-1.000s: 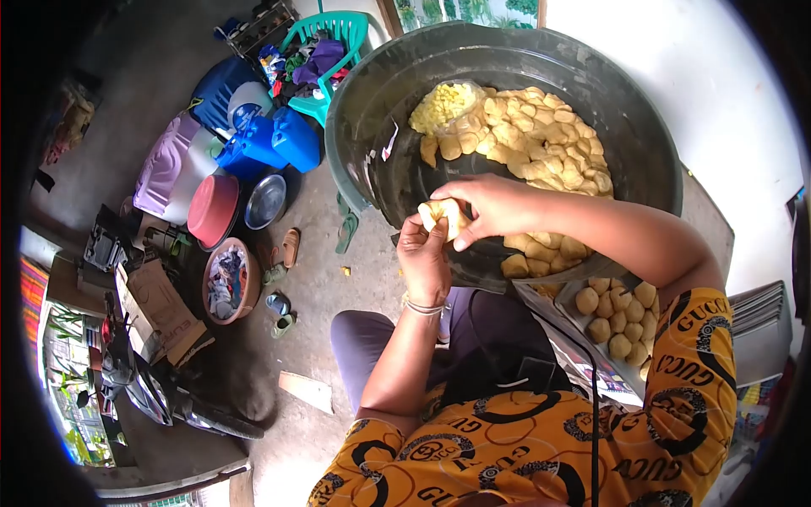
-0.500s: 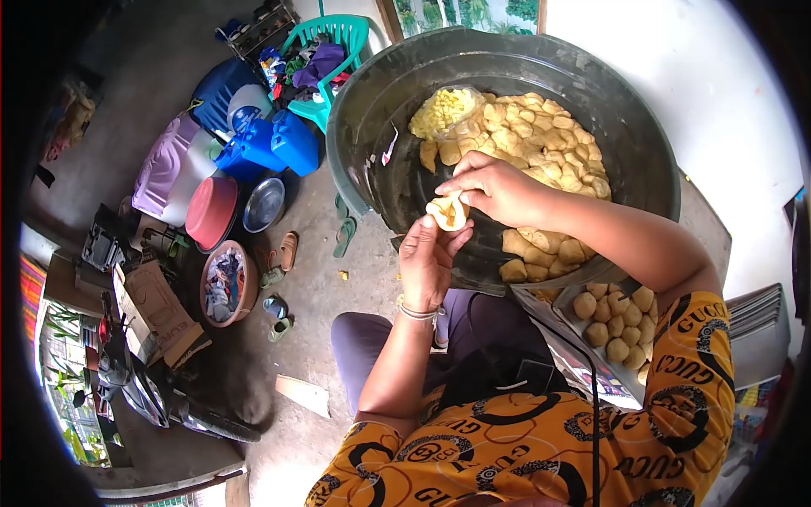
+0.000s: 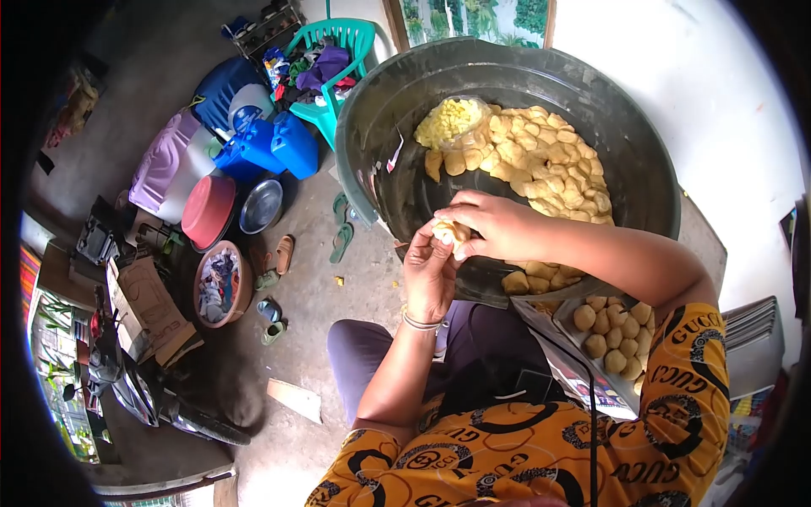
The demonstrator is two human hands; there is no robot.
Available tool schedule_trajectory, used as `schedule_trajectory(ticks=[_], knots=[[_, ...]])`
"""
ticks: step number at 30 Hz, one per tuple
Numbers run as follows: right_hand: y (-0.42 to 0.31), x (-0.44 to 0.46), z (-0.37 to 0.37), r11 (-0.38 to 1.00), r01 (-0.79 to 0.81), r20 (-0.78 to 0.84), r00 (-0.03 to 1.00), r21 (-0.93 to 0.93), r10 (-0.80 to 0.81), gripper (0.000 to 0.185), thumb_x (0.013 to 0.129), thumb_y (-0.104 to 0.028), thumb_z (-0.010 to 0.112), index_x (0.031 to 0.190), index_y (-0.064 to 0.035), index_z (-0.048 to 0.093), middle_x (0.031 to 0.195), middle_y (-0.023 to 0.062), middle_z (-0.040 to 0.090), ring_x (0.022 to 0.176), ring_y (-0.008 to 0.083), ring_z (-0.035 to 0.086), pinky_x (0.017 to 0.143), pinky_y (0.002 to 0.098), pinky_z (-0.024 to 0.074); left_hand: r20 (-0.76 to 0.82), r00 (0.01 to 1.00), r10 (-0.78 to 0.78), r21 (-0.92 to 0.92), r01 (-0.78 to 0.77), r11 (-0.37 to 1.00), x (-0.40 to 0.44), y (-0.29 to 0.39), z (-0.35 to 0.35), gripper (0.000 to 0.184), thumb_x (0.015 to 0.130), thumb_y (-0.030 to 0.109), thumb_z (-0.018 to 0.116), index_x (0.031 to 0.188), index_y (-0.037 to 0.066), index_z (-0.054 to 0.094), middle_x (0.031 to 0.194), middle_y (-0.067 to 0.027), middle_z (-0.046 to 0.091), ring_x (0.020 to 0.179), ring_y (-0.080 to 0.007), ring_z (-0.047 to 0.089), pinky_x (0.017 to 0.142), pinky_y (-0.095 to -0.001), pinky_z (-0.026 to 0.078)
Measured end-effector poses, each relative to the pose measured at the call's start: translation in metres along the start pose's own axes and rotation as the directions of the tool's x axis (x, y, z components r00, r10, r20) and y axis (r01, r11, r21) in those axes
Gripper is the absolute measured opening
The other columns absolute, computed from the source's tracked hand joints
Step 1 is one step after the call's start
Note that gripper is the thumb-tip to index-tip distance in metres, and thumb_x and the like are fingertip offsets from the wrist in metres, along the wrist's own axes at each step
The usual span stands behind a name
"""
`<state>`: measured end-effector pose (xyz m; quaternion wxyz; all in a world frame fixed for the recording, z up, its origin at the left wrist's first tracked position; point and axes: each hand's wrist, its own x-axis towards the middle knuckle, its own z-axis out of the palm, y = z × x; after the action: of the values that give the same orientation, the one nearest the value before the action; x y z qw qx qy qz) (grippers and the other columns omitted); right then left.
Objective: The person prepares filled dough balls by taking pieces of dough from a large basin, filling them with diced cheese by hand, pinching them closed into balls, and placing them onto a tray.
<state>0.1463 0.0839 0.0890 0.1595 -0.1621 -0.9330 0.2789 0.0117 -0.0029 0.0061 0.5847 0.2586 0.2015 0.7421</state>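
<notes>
My left grip (image 3: 429, 275) and right grip (image 3: 498, 226) both pinch one small dough piece (image 3: 454, 231) — over the black tub (image 3: 638, 144)'s near-left edge. I seem to be folding it shut, which calls for even pressure, though the seam is hard to see. Dark bottom gives room before the far-right dough heap (image 3: 557, 169).

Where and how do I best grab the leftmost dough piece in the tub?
Probably pinch this dough piece across its lower end, coming from the picture's lower left: that side faces bare tub, while the bag of yellow bits crowds its top and another piece its right.
</notes>
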Motion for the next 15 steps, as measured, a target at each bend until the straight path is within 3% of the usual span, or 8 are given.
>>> schedule_trajectory(ticks=[4, 5, 8, 9, 12, 13, 15], knots=[[0.005, 0.003, -0.003, 1.000, -0.005, -0.051, 0.999, -0.031, 0.003, 0.029, 0.077, -0.013, 0.062, 0.104, -0.0016, 0.056, 0.096, 0.0132, 0.055, 0.089, 0.0329, 0.058, 0.075, 0.0401, 0.0472, 0.025, 0.992, -0.122, -0.127, 0.124, 0.984, 0.000, 0.008, 0.006, 0.028, 0.092, 0.016, 0.054, 0.115, 0.001, 0.051, 0.109, -0.0124, 0.060, 0.097, -0.0245, 0.062, 0.084, -0.0352, 0.054], [0.010, 0.005, -0.002, 0.997, 0.073, -0.142, 0.987, -0.008, -0.074, 0.020, 0.080, -0.009, 0.058, 0.097, -0.0002, 0.057, 0.089, 0.0144, 0.056, 0.086, 0.0337, 0.059, 0.072, 0.0411, 0.0465, 0.052, 0.986, -0.156, -0.181, 0.163, 0.970, 0.000, 0.011, 0.009, 0.028, 0.093, 0.018, 0.053, 0.114, 0.000, 0.051, 0.109, -0.0132, 0.060, 0.096, -0.0256, 0.062, 0.084, -0.0356, 0.054], [0.010, 0.006, -0.007, 0.999, 0.036, -0.092, 0.995, 0.041, -0.032, 0.018, 0.080, -0.007, 0.058, 0.096, 0.0004, 0.058, 0.088, 0.0153, 0.058, 0.083, 0.0341, 0.060, 0.071, 0.0404, 0.0477, 0.022, 0.982, -0.189, -0.138, 0.190, 0.972, 0.002, 0.007, -0.001, 0.033, 0.093, 0.026, 0.052, 0.114, -0.001, 0.051, 0.109, -0.0154, 0.059, 0.096, -0.0274, 0.062, 0.082, -0.0355, 0.055], [0.011, 0.006, -0.003, 0.999, 0.026, -0.058, 0.998, 0.027, -0.024, 0.026, 0.081, -0.001, 0.059, 0.107, -0.0015, 0.060, 0.092, 0.0135, 0.060, 0.085, 0.0273, 0.062, 0.073, 0.0330, 0.0499, 0.018, 0.985, -0.170, -0.126, 0.171, 0.977, 0.002, 0.006, -0.003, 0.029, 0.093, 0.021, 0.053, 0.113, 0.000, 0.052, 0.111, -0.0149, 0.058, 0.097, -0.0260, 0.061, 0.081, -0.0352, 0.056], [0.011, 0.004, 0.001, 0.982, 0.061, -0.111, 0.993, 0.180, -0.041, 0.033, 0.085, -0.004, 0.057, 0.118, -0.0027, 0.055, 0.101, 0.0128, 0.061, 0.087, 0.0235, 0.062, 0.078, 0.0312, 0.0498, -0.027, 1.000, -0.003, -0.076, 0.001, 0.997, 0.003, 0.002, -0.005, 0.022, 0.092, 0.014, 0.054, 0.111, 0.002, 0.052, 0.111, -0.0134, 0.058, 0.099, -0.0243, 0.061, 0.081, -0.0354, 0.056], [0.009, 0.004, 0.000, 0.905, -0.103, -0.019, 0.992, 0.412, 0.121, 0.045, 0.086, -0.016, 0.063, 0.127, -0.0030, 0.048, 0.110, 0.0136, 0.059, 0.089, 0.0210, 0.061, 0.081, 0.0305, 0.0491, -0.040, 0.999, -0.019, -0.129, 0.014, 0.992, 0.003, 0.004, -0.006, 0.021, 0.089, 0.005, 0.057, 0.110, 0.003, 0.052, 0.111, -0.0117, 0.058, 0.101, -0.0217, 0.059, 0.083, -0.0347, 0.055], [-0.001, 0.005, -0.009, 0.977, -0.104, -0.120, 0.985, 0.186, 0.128, 0.054, 0.083, -0.025, 0.067, 0.127, -0.0025, 0.046, 0.109, 0.0141, 0.059, 0.088, 0.0210, 0.061, 0.080, 0.0316, 0.0492, -0.044, 0.997, 0.063, -0.024, -0.064, 0.998, 0.001, -0.001, -0.002, 0.024, 0.087, 0.003, 0.058, 0.111, 0.004, 0.052, 0.112, -0.0112, 0.058, 0.102, -0.0207, 0.059, 0.085, -0.0348, 0.054]])
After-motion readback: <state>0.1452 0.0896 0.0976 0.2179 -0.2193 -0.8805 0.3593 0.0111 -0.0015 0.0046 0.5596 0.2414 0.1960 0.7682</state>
